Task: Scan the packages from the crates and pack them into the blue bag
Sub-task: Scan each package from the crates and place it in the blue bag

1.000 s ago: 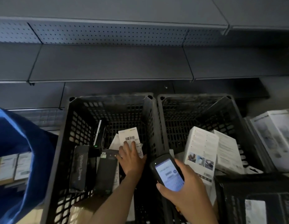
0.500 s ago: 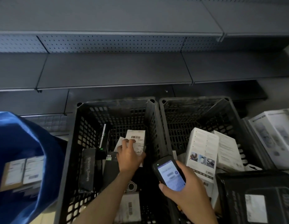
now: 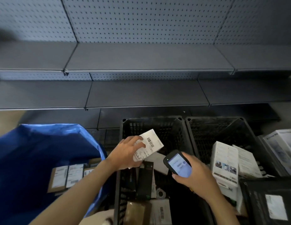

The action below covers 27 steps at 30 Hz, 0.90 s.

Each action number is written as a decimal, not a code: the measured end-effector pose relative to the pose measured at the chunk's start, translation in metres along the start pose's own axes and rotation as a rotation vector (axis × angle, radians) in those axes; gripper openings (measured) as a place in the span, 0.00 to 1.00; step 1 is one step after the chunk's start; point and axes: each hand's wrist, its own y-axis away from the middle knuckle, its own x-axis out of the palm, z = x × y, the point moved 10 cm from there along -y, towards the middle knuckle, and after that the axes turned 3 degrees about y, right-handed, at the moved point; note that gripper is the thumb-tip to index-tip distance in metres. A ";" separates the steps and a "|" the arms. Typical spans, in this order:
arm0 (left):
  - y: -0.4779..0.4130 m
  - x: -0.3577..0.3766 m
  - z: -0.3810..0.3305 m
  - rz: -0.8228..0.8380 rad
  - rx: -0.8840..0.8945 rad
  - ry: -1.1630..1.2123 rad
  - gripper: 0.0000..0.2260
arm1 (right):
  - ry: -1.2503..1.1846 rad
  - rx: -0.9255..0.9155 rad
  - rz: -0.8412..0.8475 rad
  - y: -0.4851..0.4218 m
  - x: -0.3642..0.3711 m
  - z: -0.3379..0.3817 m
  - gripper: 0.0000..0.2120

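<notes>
Left hand (image 3: 125,154) gripping a white labelled package (image 3: 149,144) over the left black crate (image 3: 151,119)

Its fingers curl over the package, barcode facing up; the right hand (image 3: 196,177) clasps a handheld scanner (image 3: 178,165) just beside it, screen lit. The blue bag (image 3: 36,151) stands open to the left, labelled parcels (image 3: 66,176) inside; white boxes (image 3: 225,161) sit in the right crate (image 3: 214,119)

left hand (image 3: 125,155) | raised white package (image 3: 148,144) | above left crate (image 3: 123,127)
</notes>
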 end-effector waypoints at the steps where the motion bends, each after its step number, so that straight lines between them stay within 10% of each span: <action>1: 0.006 -0.013 0.004 0.008 0.023 -0.024 0.30 | 0.075 -0.021 0.010 0.000 0.000 0.015 0.43; 13: 0.078 -0.108 0.059 0.115 0.190 -0.336 0.30 | 0.729 -0.257 0.013 0.008 -0.002 0.175 0.49; 27: 0.114 -0.109 0.081 0.177 0.177 -0.392 0.29 | 0.934 -0.358 0.065 0.018 0.005 0.213 0.50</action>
